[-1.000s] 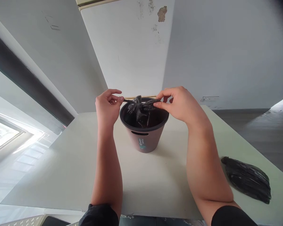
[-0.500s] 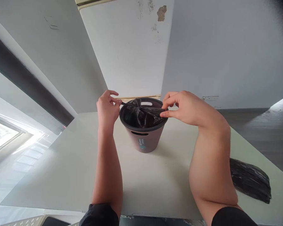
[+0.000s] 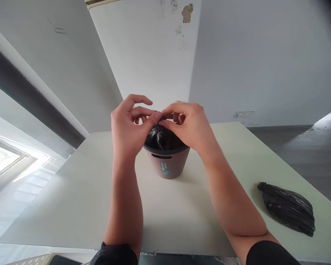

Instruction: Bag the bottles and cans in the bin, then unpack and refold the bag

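Note:
A small mauve bin (image 3: pixel 168 163) with a dark rim and a teal label stands on the pale table (image 3: pixel 79 198). A black plastic bag (image 3: pixel 161 138) sits inside it, gathered at the top. My left hand (image 3: pixel 128 127) and my right hand (image 3: pixel 189 125) meet above the bin's mouth. Both pinch the bag's gathered ends between thumb and fingers, fingertips almost touching. The hands cover most of the rim and the knot itself.
A second black bag (image 3: pixel 288 208), rolled or folded, lies on the table at the right near its edge. A white wall with peeling paint (image 3: pixel 154 55) rises just behind the bin. Grey floor (image 3: pixel 306 147) shows to the right.
My hands were apart, pulling the bag's ends sideways over the bin. They have now come together over the middle of the bin, still holding the ends.

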`<state>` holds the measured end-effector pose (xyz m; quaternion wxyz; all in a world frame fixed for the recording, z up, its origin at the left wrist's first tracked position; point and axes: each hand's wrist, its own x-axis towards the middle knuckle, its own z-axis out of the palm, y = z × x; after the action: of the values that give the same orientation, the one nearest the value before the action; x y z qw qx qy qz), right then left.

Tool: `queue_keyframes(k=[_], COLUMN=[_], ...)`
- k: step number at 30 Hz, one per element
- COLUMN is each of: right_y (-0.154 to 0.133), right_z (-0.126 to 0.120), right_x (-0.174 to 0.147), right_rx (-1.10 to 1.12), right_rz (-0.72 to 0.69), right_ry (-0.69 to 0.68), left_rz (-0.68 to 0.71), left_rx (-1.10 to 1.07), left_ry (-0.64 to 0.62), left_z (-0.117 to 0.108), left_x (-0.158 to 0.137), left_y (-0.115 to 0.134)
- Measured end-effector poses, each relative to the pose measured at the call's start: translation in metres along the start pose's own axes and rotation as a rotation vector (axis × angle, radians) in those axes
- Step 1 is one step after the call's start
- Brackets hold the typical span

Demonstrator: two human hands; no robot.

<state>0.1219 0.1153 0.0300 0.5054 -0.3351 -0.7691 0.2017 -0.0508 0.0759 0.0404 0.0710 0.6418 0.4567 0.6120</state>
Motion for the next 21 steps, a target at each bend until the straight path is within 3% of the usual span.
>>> queue_keyframes(k=[8,14,21], right_y=[0.003,0.006,-0.003], right_z=[0.000,0.000,0.004], right_x=[0.002,0.004,0.018], right_rx=[-0.024,-0.011,-0.039], right_rz=[-0.018,-0.082,-0.163], right_ry=[-0.061,0.112,0.409], left_rz=[0.081,0.043,0.025], left_rx=[0.029,0.012,-0.028], left_ry=[-0.059,0.049,0.122], left_z=[0.012,0.003,-0.007], left_x=[-0.003,0.000,0.003], left_y=[0.004,0.003,-0.002])
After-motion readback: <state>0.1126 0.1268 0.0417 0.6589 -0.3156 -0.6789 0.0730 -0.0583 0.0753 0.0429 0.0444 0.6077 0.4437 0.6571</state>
